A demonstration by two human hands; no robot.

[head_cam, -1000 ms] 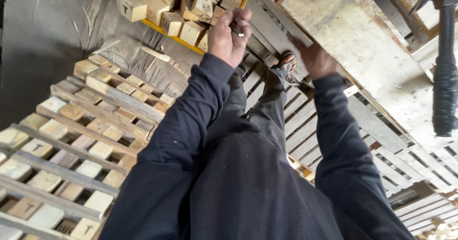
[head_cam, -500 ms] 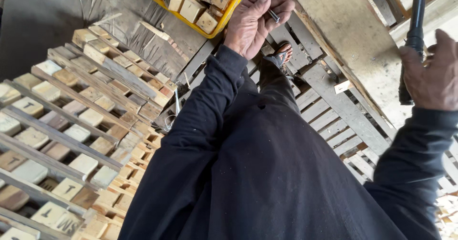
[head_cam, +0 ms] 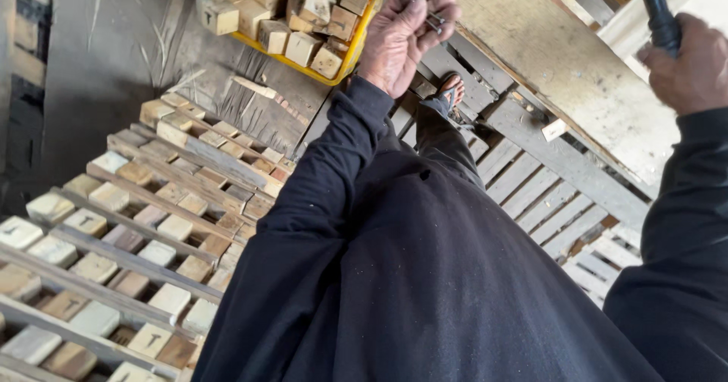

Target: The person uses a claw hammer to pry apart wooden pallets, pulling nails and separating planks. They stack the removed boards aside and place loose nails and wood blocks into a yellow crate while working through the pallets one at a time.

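The left hand (head_cam: 402, 37), at upper centre, has drifted right off the yellow crate (head_cam: 362, 37) of blocks (head_cam: 303, 47) and now pinches nails (head_cam: 434, 22). The right hand (head_cam: 690, 67), upper right, has risen, fist closed round the hammer handle (head_cam: 654, 6), seemingly poised to strike.

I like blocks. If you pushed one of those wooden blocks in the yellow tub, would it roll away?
Probably not: the wooden blocks have flat, squared sides, so one would likely slide or tip. They look solid and stiff. Heaped loosely in the yellow tub, neighbours might shift.
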